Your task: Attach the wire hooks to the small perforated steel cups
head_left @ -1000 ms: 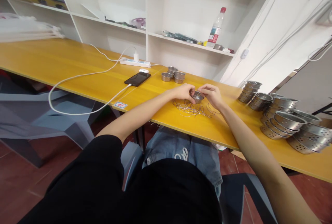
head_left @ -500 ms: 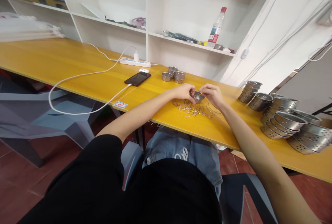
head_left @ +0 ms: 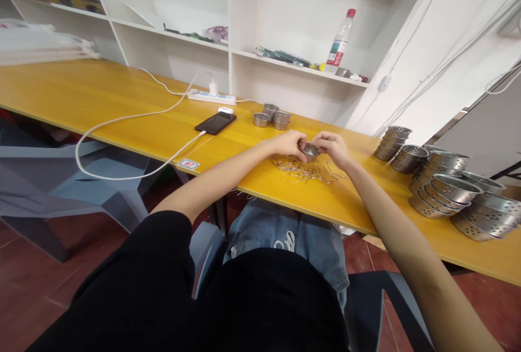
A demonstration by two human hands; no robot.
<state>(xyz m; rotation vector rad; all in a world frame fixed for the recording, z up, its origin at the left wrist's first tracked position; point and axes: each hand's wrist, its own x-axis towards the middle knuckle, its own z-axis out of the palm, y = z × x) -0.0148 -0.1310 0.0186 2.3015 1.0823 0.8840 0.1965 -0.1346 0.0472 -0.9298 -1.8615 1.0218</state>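
My left hand (head_left: pixel 290 143) and my right hand (head_left: pixel 334 148) meet over the yellow table (head_left: pixel 122 102), both pinching a small perforated metal cup (head_left: pixel 310 151) held between them. Each hand's fingers are curled closed on the cup's rim. Just below the hands a loose pile of thin wire rings (head_left: pixel 303 170) lies on the table. Three small metal cups (head_left: pixel 272 115) stand a little beyond the hands, to the left.
Stacks of perforated metal cups (head_left: pixel 443 186) lie at the right end of the table. A black phone (head_left: pixel 215 123) on a white cable, and a power strip (head_left: pixel 211 98), lie to the left. White shelves (head_left: pixel 285 64) with a bottle (head_left: pixel 338 45) stand behind. Grey chairs stand under the table.
Nothing has visibly changed except a slight shift of the view; both hands stay pinched on the cup in the same place.
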